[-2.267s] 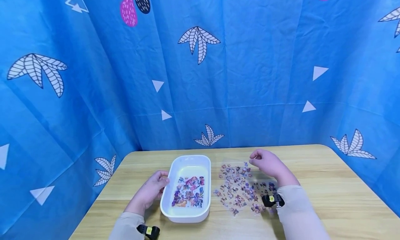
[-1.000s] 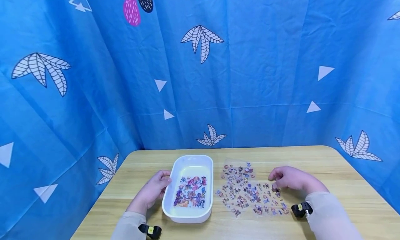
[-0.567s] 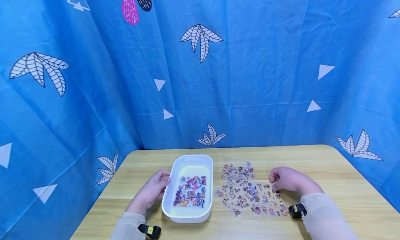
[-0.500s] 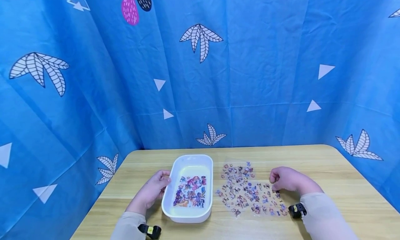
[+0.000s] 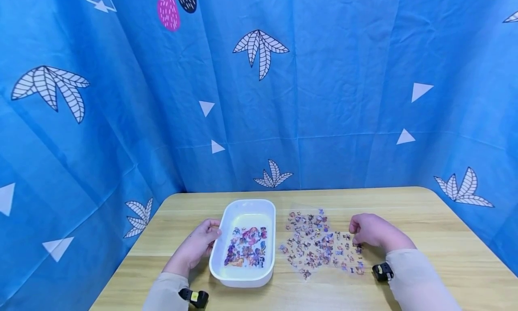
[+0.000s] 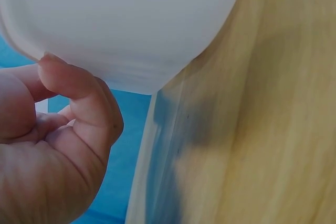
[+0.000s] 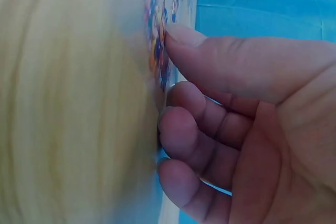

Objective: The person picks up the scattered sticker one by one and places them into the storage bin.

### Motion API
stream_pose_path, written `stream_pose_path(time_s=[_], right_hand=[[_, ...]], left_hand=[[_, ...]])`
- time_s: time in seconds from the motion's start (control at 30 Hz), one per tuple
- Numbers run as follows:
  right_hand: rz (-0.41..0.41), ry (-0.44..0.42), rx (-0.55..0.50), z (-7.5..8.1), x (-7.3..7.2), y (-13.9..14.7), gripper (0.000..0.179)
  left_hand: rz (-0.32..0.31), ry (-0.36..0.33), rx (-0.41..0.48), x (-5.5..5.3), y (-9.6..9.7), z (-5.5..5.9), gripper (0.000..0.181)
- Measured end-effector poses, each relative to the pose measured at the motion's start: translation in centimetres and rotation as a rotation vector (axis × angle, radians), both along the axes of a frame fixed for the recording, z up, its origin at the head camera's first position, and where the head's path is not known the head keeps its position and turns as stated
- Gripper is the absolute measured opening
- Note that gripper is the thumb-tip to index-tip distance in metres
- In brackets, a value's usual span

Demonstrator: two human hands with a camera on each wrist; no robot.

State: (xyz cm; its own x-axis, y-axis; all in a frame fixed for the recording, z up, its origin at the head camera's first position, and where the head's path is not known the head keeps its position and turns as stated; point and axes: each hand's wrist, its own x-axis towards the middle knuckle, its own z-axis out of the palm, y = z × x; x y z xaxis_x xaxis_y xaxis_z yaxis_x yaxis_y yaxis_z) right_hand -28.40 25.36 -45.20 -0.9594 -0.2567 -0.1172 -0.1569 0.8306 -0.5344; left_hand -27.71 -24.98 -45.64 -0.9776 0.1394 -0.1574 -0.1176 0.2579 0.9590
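Observation:
My left hand (image 5: pixel 197 242) holds the left rim of a white plastic tub (image 5: pixel 215 262). Its underside and wall show in the left wrist view, where curled fingers meet the rim. Flat in the tub lie colourful cartoon stickers (image 5: pixel 244 248). To the right, my right hand (image 5: pixel 371 231) is at the right edge of a clear sticker sheet (image 5: pixel 347 257) on the table. The right wrist view shows the thumb on the sheet's printed figures (image 7: pixel 156 40), the other fingers curled beside the edge. Another clear sticker sheet (image 5: pixel 297 236) overlaps it on the left.
The wooden table (image 5: pixel 437 239) carries the tub and sheets. A blue patterned curtain (image 5: pixel 336 99) hangs behind and at both sides. Each wrist wears a black camera, such as the left wrist camera (image 5: pixel 198 298).
My right hand has come from the back of the sheets to the right sheet's edge. That sheet has shifted slightly left over the other. The left hand and tub stay put.

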Motion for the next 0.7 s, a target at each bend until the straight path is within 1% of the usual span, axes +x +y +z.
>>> stream_pose_path(time_s=[0.13,0.3,0.47,0.7], right_hand=[[0.002,-0.003,0.015,0.09,-0.14,0.04,0.024],[0.008,-0.018,-0.001,0.03,-0.11,0.08,0.022],[0.032,-0.018,-0.014,-0.02,0.19,0.10,0.017],[0.061,-0.014,-0.017,0.25,0.41,0.28,0.016]], left_hand=[[-0.013,0.006,-0.003,-0.08,0.05,-0.02,0.035],[-0.009,0.002,-0.003,-0.03,-0.06,-0.02,0.034],[-0.021,0.006,0.001,0.06,-0.12,0.00,0.034],[-0.026,0.005,0.007,-0.07,-0.08,-0.03,0.035]])
